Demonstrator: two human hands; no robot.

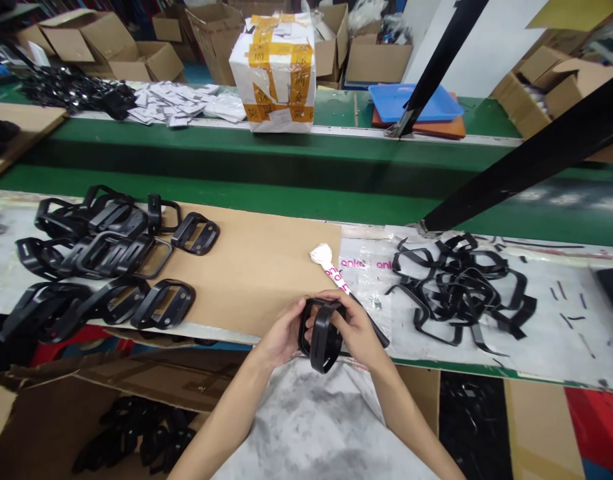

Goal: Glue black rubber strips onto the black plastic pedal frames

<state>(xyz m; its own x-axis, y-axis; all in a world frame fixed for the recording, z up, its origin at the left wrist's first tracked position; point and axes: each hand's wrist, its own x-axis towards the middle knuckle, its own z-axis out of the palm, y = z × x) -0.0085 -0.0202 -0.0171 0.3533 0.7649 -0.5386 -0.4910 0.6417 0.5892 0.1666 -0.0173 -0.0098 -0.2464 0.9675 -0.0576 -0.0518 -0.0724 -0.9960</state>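
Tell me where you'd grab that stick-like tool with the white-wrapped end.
Probably by the black handle, low down, coming from the right: it is slim, and its near end shows just to the right of the right hand, while the bulkier white-wrapped end points away.

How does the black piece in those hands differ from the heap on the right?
The held piece is between the left hand and right hand; the tangled heap lies on a whitish sheet. The held piece has a compact, looped shape; the tangled heap sprawls wide, with many thin strips. Both are black.
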